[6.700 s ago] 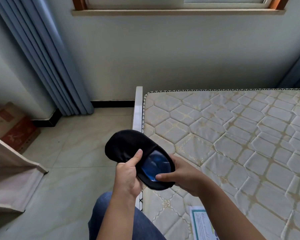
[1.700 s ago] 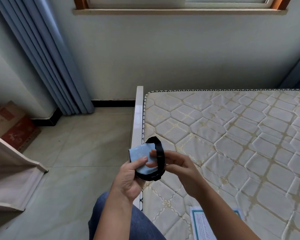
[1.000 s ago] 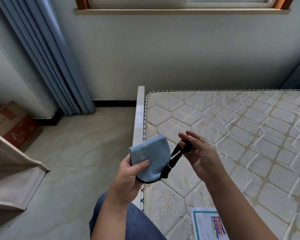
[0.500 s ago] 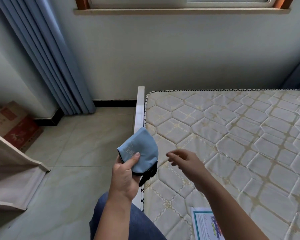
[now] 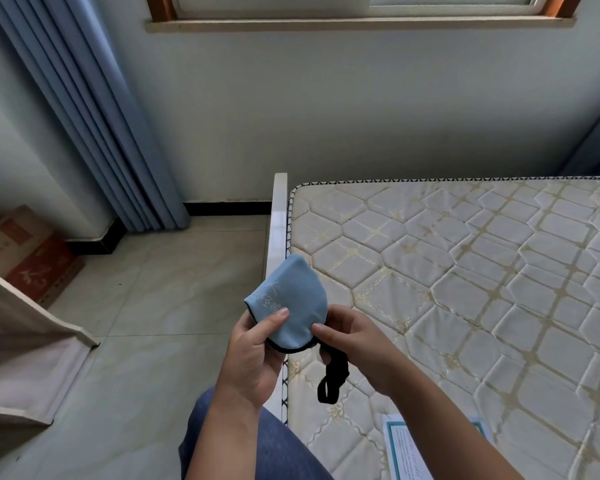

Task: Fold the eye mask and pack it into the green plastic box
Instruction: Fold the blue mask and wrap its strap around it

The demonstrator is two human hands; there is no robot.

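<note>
Back at the folded eye mask [image 5: 291, 306], the right hand [image 5: 357, 344] now pinches its right edge, fingers curled round the black strap [image 5: 333, 379], whose loop dangles below. Opposite, the left hand [image 5: 253, 358] grips the mask, thumb pressed on its blue face, above the near-left edge of the mattress [image 5: 465, 271].

Soft, even daylight; wide-angle bending at the edges.
Light is admitted through the window [image 5: 361, 5] at the top of the frame, and only faint shadows are cast on the mattress [image 5: 465, 271]. The eye mask [image 5: 288, 303] at centre is rendered sharply. The curtain [image 5: 94, 116] at upper left is bowed and slightly softened.
</note>
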